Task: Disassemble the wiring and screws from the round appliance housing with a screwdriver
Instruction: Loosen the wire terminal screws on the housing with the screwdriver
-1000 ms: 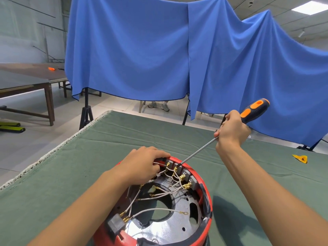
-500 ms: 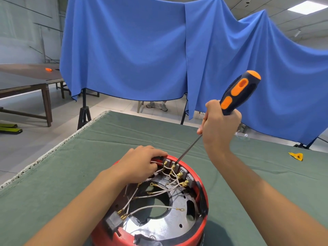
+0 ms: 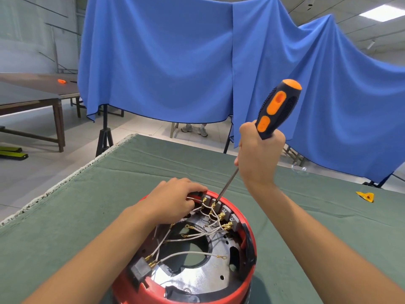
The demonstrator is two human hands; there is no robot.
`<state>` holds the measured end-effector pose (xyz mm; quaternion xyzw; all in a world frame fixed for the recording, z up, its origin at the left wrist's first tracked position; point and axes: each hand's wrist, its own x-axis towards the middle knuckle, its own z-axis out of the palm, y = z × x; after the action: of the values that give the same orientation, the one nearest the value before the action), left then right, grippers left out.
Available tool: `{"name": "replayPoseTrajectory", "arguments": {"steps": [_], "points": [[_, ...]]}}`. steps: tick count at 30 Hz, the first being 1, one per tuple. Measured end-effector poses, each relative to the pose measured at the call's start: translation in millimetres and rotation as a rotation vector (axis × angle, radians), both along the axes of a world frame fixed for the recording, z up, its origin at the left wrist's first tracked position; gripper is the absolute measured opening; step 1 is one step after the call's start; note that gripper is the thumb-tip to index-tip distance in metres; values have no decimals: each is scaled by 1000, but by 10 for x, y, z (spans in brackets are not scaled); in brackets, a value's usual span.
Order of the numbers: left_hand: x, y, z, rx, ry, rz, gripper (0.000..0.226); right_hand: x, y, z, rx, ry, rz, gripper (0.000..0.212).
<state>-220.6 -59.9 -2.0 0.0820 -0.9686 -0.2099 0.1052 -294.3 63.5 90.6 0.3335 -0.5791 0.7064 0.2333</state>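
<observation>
A round red housing (image 3: 249, 279) with a shiny metal plate inside sits on the green cloth close to me. White wires (image 3: 192, 235) with brass terminals run to a row of terminal blocks (image 3: 221, 210) on its far rim. My left hand (image 3: 173, 200) rests on the far left rim, fingers curled over it and touching a wire. My right hand (image 3: 258, 154) grips the black and orange handle of a screwdriver (image 3: 278, 106), held steeply. Its tip sits on a terminal screw at the far rim.
The green-covered table (image 3: 87, 216) extends left and right; its left edge runs diagonally. A small yellow piece (image 3: 365, 196) lies at the right. A blue curtain (image 3: 175, 62) hangs behind, with a stand (image 3: 104, 132) and a wooden table (image 3: 32, 95) at left.
My right hand has raised the screwdriver handle from a low slant to a steep angle, with the tip staying at the terminal row. My left hand stayed on the rim.
</observation>
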Motion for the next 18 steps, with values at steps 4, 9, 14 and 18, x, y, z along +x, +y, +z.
{"name": "replayPoseTrajectory", "arguments": {"steps": [4, 9, 14, 18], "points": [[-6, 4, -1, -6, 2, 4, 54, -173, -20, 47, -22, -143, -17, 30], [-18, 2, 13, -1, 2, 2, 53, -338, -28, 60, -23, -266, -71, 18], [-6, 4, 14, 0, -2, 6, 53, -546, -42, 55, -51, -430, -150, 24], [-11, 2, 15, 3, -1, 6, 52, -768, 19, -22, -85, -566, -219, 25]]}}
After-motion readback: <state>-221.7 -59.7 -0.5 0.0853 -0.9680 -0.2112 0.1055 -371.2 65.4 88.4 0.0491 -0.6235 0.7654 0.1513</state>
